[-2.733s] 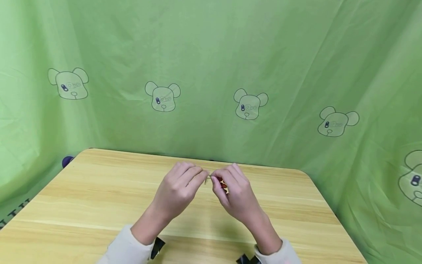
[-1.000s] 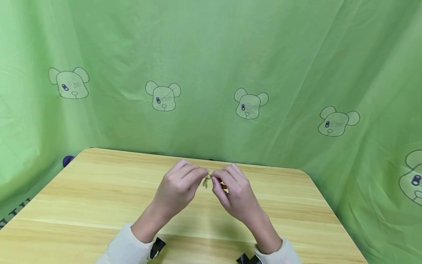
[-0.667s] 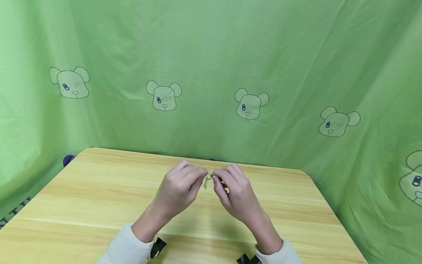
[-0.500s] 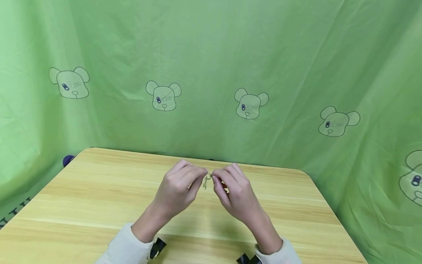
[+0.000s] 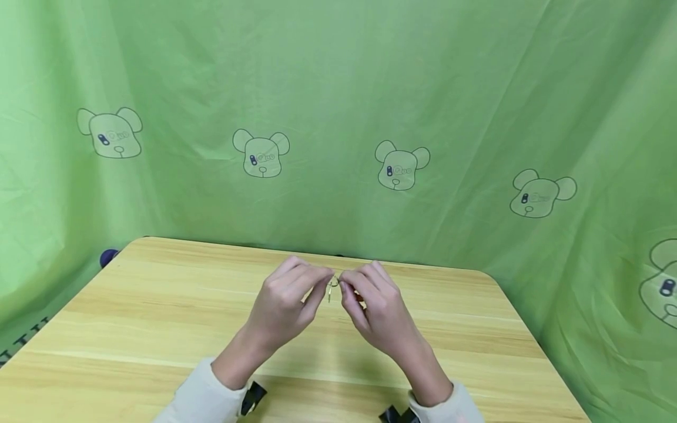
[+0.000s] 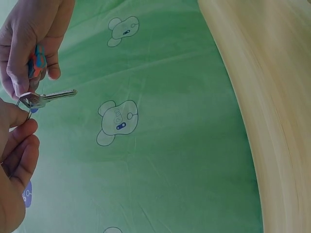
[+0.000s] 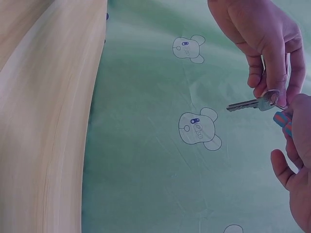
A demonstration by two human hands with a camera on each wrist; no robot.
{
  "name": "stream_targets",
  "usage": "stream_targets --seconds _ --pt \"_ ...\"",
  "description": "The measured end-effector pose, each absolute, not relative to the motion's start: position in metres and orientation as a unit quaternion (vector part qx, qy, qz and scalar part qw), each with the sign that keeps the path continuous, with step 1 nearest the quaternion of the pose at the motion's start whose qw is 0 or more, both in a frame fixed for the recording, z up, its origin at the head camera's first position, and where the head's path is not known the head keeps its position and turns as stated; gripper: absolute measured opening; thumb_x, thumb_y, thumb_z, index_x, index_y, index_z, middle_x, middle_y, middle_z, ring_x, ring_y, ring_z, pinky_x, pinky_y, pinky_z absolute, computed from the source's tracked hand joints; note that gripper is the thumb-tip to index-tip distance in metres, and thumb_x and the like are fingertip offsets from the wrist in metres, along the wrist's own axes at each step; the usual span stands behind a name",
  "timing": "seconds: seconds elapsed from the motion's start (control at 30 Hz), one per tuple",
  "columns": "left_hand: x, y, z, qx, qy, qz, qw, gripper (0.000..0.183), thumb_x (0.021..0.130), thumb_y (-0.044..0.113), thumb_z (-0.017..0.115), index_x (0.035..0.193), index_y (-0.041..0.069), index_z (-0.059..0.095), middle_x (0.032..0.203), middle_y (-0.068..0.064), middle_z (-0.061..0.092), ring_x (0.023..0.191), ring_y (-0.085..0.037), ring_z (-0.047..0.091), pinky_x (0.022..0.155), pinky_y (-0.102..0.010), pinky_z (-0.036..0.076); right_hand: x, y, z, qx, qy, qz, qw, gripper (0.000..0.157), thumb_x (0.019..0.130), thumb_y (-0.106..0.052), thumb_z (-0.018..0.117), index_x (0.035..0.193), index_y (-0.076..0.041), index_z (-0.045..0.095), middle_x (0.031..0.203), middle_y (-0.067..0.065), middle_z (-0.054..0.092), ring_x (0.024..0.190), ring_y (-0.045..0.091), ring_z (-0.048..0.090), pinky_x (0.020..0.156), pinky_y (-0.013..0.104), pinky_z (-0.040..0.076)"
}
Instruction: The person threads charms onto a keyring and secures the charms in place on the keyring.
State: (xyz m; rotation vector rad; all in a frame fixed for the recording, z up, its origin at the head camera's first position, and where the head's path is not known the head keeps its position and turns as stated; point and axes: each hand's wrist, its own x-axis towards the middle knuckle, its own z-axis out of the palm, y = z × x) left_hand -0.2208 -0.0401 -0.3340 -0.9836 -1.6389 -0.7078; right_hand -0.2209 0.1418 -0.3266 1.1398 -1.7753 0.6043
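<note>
Slightly turned since half a second ago is the key (image 7: 252,103), which is now shown in the head view as a single narrow, nearly upright strip, where a broader, split outline was seen before; both hands are kept in almost the same place. By the left hand (image 5: 288,299), the metal key ring (image 7: 282,107) is pinched between thumb and fingertips. By the right hand (image 5: 378,302), the red and blue trinket (image 6: 37,61) is held among curled fingers, with the thumb and index fingertip set at the other edge of the ring; how firmly the ring itself is gripped there cannot be told. The key is threaded on the ring and hung in the gap between the two sets of fingertips, held above the wooden table (image 5: 158,305) near its far edge. In both wrist views the key's toothed blade is pointed away from the hands. Light sleeves (image 5: 206,396) are worn, and a black strap (image 5: 254,398) is seen beside the left cuff. Behind the table a green curtain (image 5: 328,70) is hung, printed with outlined bear heads (image 5: 262,157). At the table's far left corner a purple object (image 5: 109,257) is partly hidden.
</note>
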Motion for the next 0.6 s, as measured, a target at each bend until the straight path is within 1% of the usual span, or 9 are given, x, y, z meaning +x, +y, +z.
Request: stream_targets --seconds 0.6 --pt "-0.2206 -0.0409 -0.3341 -0.406 -0.691 -0.277 0.530 0.008 0.087 0.001 0.062 0.090 0.003 0.069 0.079 -0.003 0.068 0.070 -0.015 0.058 0.062 -0.021 0.048 -0.2202 0.1405 -0.3263 0.465 -0.718 0.248 0.454 0.019 0.095 -0.010 0.048 0.090 -0.002 0.064 0.080 0.000 0.056 0.071 0.013 0.047 0.062 0.021 0.039"
